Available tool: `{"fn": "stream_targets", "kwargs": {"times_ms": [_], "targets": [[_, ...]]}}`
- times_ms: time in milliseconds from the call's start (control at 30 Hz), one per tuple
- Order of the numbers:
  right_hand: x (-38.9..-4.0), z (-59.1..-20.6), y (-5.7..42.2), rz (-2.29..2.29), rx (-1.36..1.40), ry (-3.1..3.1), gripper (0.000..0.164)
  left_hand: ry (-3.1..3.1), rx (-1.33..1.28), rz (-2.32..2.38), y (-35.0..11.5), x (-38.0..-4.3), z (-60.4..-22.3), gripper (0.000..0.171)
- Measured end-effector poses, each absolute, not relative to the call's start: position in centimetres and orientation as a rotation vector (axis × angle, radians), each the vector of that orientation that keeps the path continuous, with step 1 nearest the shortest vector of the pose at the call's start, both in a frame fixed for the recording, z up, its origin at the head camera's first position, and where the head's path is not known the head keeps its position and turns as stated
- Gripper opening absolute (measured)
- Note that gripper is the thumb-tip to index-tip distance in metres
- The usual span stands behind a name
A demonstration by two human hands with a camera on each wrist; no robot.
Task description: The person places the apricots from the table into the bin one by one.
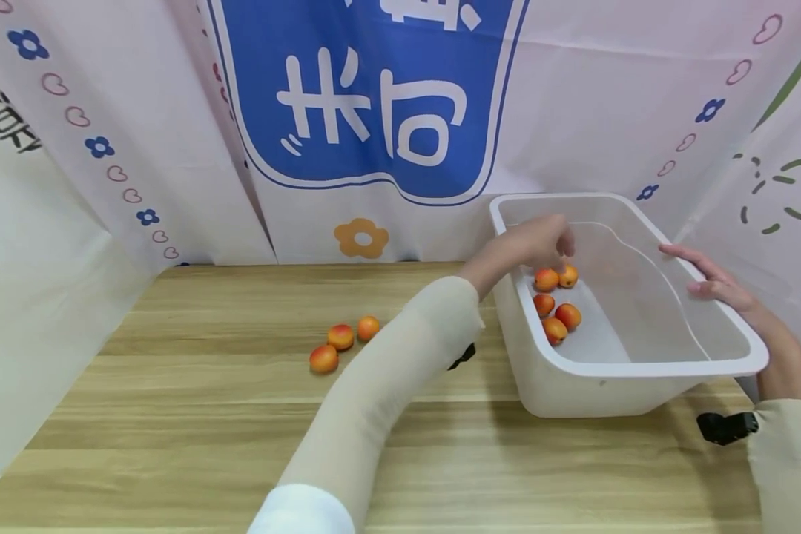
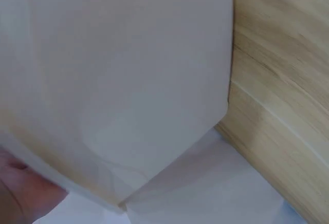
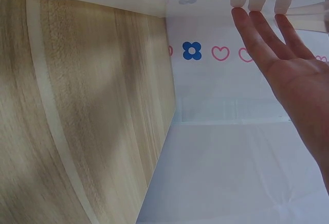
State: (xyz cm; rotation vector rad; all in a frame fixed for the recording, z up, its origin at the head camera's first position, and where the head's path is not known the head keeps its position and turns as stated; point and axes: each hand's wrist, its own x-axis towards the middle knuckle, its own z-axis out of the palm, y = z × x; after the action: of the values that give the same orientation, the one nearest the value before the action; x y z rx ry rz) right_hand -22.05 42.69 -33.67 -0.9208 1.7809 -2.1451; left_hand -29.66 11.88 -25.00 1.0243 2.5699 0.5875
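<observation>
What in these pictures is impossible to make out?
Head view: whether the left grip holds anything; it hides its own underside.
Head view: the floor of the container along its left side, covered by the rim.
Head view: the top of the blue sign, cut off.
Left wrist view: most of the left grip, cut off at lower left.

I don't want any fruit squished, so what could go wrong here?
Inside the tub, the left hand could squash a nearby fruit. Its sleeve might roll one of the three fruits off the table. The right hand, gripping the rim, might tip the tub.
</observation>
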Motion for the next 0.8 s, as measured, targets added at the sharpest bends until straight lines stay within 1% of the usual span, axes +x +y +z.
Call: {"fn": "stream_targets", "kwargs": {"times_ms": [100,167,333,400,533,633,800], "targets": [[-21.8,-33.9,42.8,-2.153,-0.878,1.818,0.082,2.548,1.187,0.611,10.4,-29.6,-25.4,0.026],[-21.9,-34.0,42.8,-2.14,-0.92,1.807,0.083,2.542,1.271,0.624,9.4,-29.3,-25.8,0.027],[-22.3,-34.1,43.0,-2.114,-1.001,1.72,0.087,2.557,1.378,0.747,7.0,-28.2,-26.4,0.03],[-22.2,-34.0,43.0,-2.125,-0.969,1.715,0.085,2.586,1.404,0.808,6.0,-27.7,-26.5,0.032],[-22.0,-34.0,43.0,-2.15,-0.914,1.744,0.084,2.64,1.402,1.001,3.8,-26.9,-26.7,0.04],[-22.0,-33.9,42.9,-2.155,-0.911,1.738,0.084,2.659,1.358,1.201,1.8,-26.5,-26.8,0.042],[-22.4,-34.0,43.1,-2.111,-0.995,1.717,0.087,2.706,1.251,1.3,-1.8,-26.5,-27.1,0.034]]}}
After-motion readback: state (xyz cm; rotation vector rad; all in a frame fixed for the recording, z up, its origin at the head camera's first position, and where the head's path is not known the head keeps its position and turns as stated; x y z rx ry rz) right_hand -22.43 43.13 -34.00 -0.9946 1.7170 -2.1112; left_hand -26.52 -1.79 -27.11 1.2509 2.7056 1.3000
